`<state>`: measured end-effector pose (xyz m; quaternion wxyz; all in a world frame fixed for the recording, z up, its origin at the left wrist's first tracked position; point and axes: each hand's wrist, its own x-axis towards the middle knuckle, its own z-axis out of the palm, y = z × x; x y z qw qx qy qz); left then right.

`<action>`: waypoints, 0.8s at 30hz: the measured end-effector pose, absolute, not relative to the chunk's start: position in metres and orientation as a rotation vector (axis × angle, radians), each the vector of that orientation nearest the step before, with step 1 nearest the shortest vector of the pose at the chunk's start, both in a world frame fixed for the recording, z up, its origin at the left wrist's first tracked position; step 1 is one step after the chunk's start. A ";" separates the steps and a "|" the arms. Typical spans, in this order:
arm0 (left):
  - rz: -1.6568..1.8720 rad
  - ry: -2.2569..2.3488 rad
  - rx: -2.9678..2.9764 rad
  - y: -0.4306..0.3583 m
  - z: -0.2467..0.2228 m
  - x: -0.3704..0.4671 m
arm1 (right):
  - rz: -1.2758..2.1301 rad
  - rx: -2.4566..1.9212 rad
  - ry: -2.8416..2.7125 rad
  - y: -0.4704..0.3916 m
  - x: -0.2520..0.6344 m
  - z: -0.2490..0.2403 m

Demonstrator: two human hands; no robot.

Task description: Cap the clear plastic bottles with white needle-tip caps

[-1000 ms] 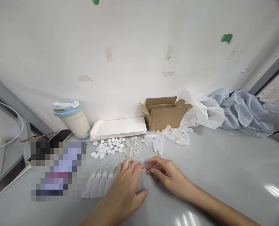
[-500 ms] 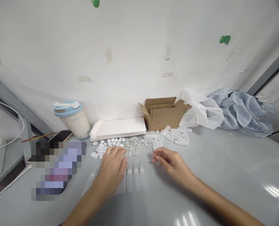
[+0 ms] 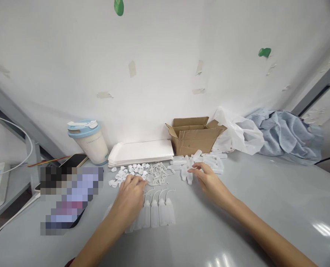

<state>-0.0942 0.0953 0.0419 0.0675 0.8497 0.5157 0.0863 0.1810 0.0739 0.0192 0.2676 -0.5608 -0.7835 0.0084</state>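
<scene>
My left hand (image 3: pixel 131 196) is over the left part of a row of small translucent bottles (image 3: pixel 154 215), most with a thin bent tube on top. Its fingers are curled close together beside the pile of white caps (image 3: pixel 122 172) and the heap of curved thin tubes (image 3: pixel 158 170). Whatever is between those fingertips is hidden. Farther right, my right hand (image 3: pixel 209 181) reaches to loose translucent bottles (image 3: pixel 185 172), its thumb and index finger apart near the closest ones. The hand and wrist on the left cover some of the bottles in the row.
Behind the small parts lie a stack of white paper sleeves (image 3: pixel 141 151) and an open cardboard box (image 3: pixel 195 141). A plastic bag (image 3: pixel 239 133) and blue cloth (image 3: pixel 287 135) are at right. Left stand a lidded cup (image 3: pixel 91 144) and two phones, one with a blurred screen (image 3: pixel 75 200).
My right hand has moved forward and right, from beside the bottle row to the loose bottles. The left hand has shifted slightly left, and the camera view has tilted slightly.
</scene>
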 end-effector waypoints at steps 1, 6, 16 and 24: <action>0.255 1.558 2.556 0.095 0.041 -0.094 | 0.038 -1.529 -2.124 0.074 0.181 0.019; 0.255 1.546 2.517 0.094 0.042 -0.095 | 0.094 -1.545 -2.136 0.073 0.179 0.022; 0.383 1.547 2.424 0.097 0.052 -0.101 | 0.070 -1.573 -2.181 0.072 0.178 0.021; 0.499 1.632 2.399 0.100 0.049 -0.101 | 0.065 -1.607 -2.198 0.072 0.179 0.022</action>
